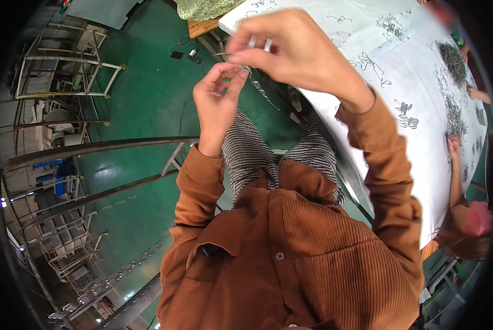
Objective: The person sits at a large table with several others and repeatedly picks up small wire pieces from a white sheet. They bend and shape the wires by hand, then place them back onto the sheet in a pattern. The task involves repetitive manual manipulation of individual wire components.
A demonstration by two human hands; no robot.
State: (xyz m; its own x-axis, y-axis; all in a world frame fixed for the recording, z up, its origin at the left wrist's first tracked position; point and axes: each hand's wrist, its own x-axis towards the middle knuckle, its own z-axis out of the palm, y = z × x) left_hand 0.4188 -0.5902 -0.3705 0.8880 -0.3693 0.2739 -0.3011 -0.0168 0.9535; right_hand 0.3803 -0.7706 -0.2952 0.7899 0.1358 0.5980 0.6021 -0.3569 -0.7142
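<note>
My left hand [214,96] is raised in front of my knees, thumb and fingers pinched on the upper end of a thin silver metal chain [262,93]. The chain dangles at a slant toward the lower right. Just above it, my right hand [296,52] is closed, with white bands [268,44] round two fingers. From between its thumb and fingertips a thin metal wire piece [220,54] sticks out to the left; its full shape is hidden. The two hands are close together, off the table's left edge.
A white-covered table [362,115] on my right bears scattered dark wire hooks [372,67] and piles of small metal pieces [453,61]. Other people's hands [454,144] work along its far side. A metal rail [131,144] and racks [65,77] stand on the left over green floor.
</note>
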